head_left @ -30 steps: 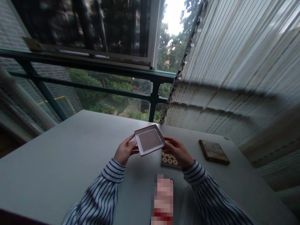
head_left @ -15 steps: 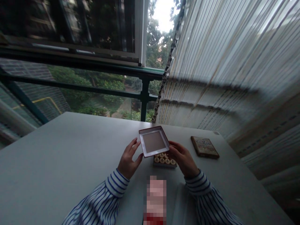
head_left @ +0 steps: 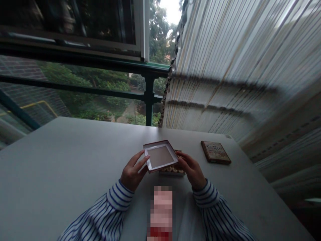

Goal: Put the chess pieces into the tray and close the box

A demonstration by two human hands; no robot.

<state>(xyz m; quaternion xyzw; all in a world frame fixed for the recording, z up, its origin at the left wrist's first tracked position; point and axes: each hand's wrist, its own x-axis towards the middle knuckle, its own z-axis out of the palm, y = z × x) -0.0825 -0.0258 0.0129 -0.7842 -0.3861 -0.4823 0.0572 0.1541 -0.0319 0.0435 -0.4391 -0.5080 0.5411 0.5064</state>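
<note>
A square, shallow box lid [head_left: 161, 156], pale inside with a white border, is tilted so its inner side faces up toward me. My left hand [head_left: 131, 172] grips its left edge, fingers on the rim. At the opposite corner, my right hand [head_left: 192, 167] has its fingertips closed on the lid's right edge. Partly covered beneath the lid is a small open box [head_left: 172, 174] on the table, holding several round wooden chess pieces [head_left: 174, 169] with characters on them. Most of these pieces are hidden by the lid.
On the right part of the white table [head_left: 87, 160] lies a flat brown printed case [head_left: 216, 152]. A blurred pixel patch [head_left: 162, 211] covers the area in front of me. Behind the table stand a green window railing [head_left: 149, 90] and a string curtain [head_left: 215, 67].
The lid has come lower over the box of pieces, covering more of them. My left fingers have moved onto its left edge. The view has shifted slightly.
</note>
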